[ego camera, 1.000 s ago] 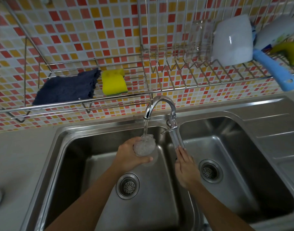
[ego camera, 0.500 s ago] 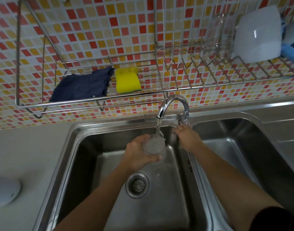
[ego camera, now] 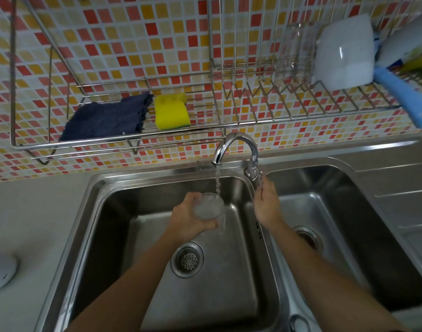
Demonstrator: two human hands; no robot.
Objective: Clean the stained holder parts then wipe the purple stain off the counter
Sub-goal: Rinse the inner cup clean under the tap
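- While rinsing under way, nearest at 9 o'clock: white rounded object (ego camera: 0, 271) on the tabletop (ego camera: 33, 212), identity unclear; no purple stain in view, so wiping judged still to do.
- Centre, over the left basin of the sink (ego camera: 104, 200): left hand (ego camera: 188, 219), fingers wrapped around a clear holder part (ego camera: 208, 206), mouth up, catching the water stream (ego camera: 217, 180).
- Just at 3 o'clock of it: right hand (ego camera: 265, 204), fingers loosely curled at the tap lever (ego camera: 253, 173); firm grip or not, cannot tell.
- Farther, 12 o'clock: faucet (ego camera: 236, 142).
- Farthest, on the wire rack (ego camera: 133, 140): dark blue cloth (ego camera: 104, 118) beside yellow sponge (ego camera: 171, 111), unused; cleaning judged early-stage.
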